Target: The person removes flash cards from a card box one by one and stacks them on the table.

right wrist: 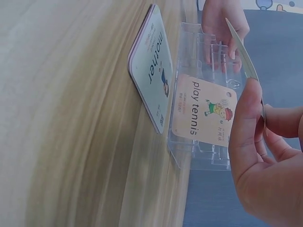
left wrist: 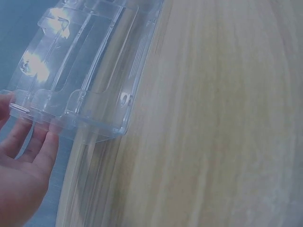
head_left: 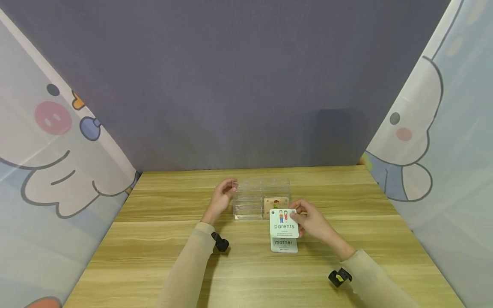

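A clear plastic card rack (head_left: pixel 247 209) with two columns of tiered slots stands on the table. My left hand (head_left: pixel 223 196) grips its left side; in the left wrist view the thumb and fingers (left wrist: pixel 45 153) are at the rack's end. My right hand (head_left: pixel 310 220) pinches a white "parents" card (head_left: pixel 283 226) by its right edge, raised in front of the rack. From the right wrist that card (right wrist: pixel 244 54) is seen nearly edge-on. Beneath it lies a small stack of cards topped by a "mother" card (right wrist: pixel 154 71). A peach "play tennis" card (right wrist: pixel 206 109) sits in the rack's right column.
The wood-grain table (head_left: pixel 161 256) reaches a dark grey panel (head_left: pixel 231 85) at the back. Cartoon-printed curtains (head_left: pixel 454 171) hang along both sides. Each wrist wears a small black camera (head_left: pixel 220 242).
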